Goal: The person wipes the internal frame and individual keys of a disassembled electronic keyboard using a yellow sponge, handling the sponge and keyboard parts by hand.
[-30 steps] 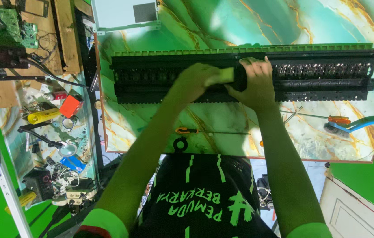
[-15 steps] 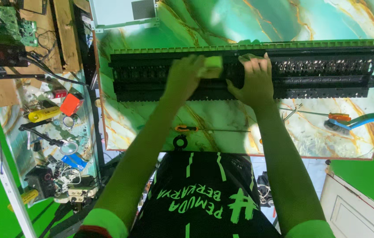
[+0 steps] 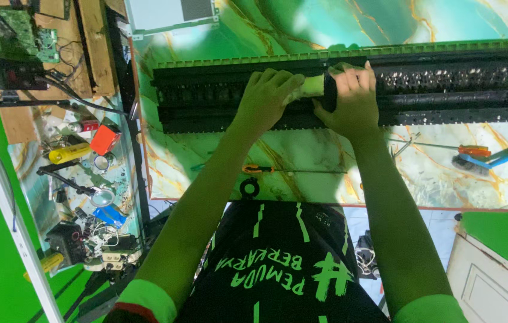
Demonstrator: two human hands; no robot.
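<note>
A long black frame (image 3: 445, 98) with rows of small parts and a green strip along its far edge lies across the marble-patterned table (image 3: 325, 158). Both my hands rest on its middle. My left hand (image 3: 266, 98) and my right hand (image 3: 352, 101) grip the two ends of a short pale cylinder (image 3: 312, 87) with a dark end. They press it against the frame. My fingers hide most of the cylinder.
An orange-handled screwdriver (image 3: 258, 169) and a black ring (image 3: 249, 188) lie near the table's front edge. Another screwdriver (image 3: 472, 151) and a blue brush (image 3: 493, 160) lie at the right. A side bench at the left holds a circuit board (image 3: 23, 27), a yellow tool (image 3: 68, 154) and clutter.
Both hands and the pale cylinder have shifted slightly toward the far edge of the black frame. The frame itself has stayed in place.
</note>
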